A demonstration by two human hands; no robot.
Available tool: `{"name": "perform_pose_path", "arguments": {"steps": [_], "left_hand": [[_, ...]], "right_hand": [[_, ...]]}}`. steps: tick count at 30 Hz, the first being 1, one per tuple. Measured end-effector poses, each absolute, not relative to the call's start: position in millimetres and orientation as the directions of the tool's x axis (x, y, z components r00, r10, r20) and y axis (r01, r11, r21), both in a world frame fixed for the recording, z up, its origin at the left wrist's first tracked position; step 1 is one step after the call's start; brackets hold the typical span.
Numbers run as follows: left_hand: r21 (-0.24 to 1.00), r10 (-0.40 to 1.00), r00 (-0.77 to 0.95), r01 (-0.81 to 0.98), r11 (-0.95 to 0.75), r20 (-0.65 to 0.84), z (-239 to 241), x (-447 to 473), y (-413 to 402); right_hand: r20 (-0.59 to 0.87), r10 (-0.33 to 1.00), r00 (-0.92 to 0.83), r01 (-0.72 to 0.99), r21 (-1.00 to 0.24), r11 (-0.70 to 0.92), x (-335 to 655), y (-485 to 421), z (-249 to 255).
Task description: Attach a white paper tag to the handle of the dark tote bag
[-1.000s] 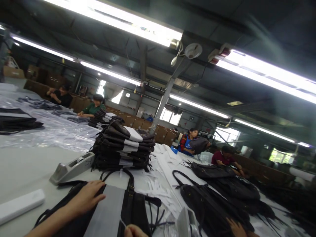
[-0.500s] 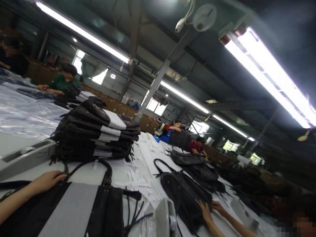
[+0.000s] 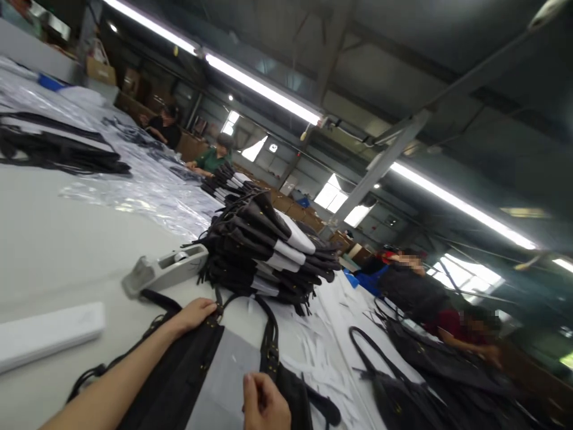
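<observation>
A black handbag (image 3: 168, 376) with a grey-white sheet (image 3: 230, 367) wrapped over its middle lies on the table in front of me. My left hand (image 3: 197, 313) is closed on its upper edge, at the base of a handle strap. Above the sheet, near the right-hand strap (image 3: 270, 352), my right hand (image 3: 266, 401) has its fingers curled in and thumb raised. Whatever lies within those fingers, if anything, is hidden. The bag's lower part runs out of view.
Behind the bag rises a stack of wrapped black bags (image 3: 268, 257), beside a grey tape dispenser (image 3: 165, 269). A long white box (image 3: 49, 334) lies left. White paper strips (image 3: 317, 358) and further black handbags (image 3: 398, 388) are on the right. Co-workers sit farther back.
The view has swung left, so things appear farther right. My right hand has come in over the bag, while my left stays at the strap. A co-worker's hands at right have left view.
</observation>
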State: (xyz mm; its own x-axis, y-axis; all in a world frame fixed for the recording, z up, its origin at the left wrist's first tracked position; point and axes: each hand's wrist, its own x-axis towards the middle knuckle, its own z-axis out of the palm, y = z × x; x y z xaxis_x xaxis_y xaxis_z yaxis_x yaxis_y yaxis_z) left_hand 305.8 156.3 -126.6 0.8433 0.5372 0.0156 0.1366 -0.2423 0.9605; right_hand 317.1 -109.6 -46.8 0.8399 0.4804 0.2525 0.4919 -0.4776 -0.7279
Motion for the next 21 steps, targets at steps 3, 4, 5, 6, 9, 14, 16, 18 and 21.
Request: {"name": "perform_pose_path", "arguments": {"steps": [3, 4, 5, 6, 9, 14, 16, 18, 21], "left_hand": [[0.977, 0.524, 0.851, 0.086, -0.195, 0.029, -123, 305, 155], [0.982, 0.518, 0.855, 0.071, -0.178, 0.032, -123, 305, 155], [0.985, 0.512, 0.858, 0.057, -0.160, 0.033, -122, 305, 155], [0.989, 0.507, 0.862, 0.046, -0.144, 0.034, -122, 305, 155], [0.994, 0.503, 0.864, 0.034, -0.106, 0.025, -122, 307, 158], [0.998, 0.485, 0.875, 0.032, -0.056, -0.001, -116, 303, 161], [0.998, 0.447, 0.894, 0.019, -0.056, 0.008, -114, 299, 162], [0.997, 0.395, 0.918, 0.012, -0.071, 0.017, -113, 296, 163], [0.990, 0.368, 0.930, 0.044, -0.134, 0.009, -114, 293, 170]], "right_hand": [[0.224, 0.527, 0.820, 0.506, -0.714, -0.484, 319, -57, -30], [0.202, 0.545, 0.814, 0.507, -0.704, -0.497, 319, -45, -26], [0.183, 0.558, 0.809, 0.509, -0.693, -0.511, 319, -34, -25], [0.169, 0.567, 0.806, 0.512, -0.680, -0.525, 320, -25, -25], [0.154, 0.562, 0.812, 0.520, -0.628, -0.580, 324, -6, -34], [0.158, 0.575, 0.803, 0.562, -0.522, -0.641, 329, 24, -52], [0.161, 0.572, 0.805, 0.562, -0.520, -0.644, 329, 35, -58], [0.160, 0.558, 0.814, 0.547, -0.533, -0.646, 329, 42, -64], [0.157, 0.539, 0.827, 0.522, -0.570, -0.635, 330, 45, -70]]}}
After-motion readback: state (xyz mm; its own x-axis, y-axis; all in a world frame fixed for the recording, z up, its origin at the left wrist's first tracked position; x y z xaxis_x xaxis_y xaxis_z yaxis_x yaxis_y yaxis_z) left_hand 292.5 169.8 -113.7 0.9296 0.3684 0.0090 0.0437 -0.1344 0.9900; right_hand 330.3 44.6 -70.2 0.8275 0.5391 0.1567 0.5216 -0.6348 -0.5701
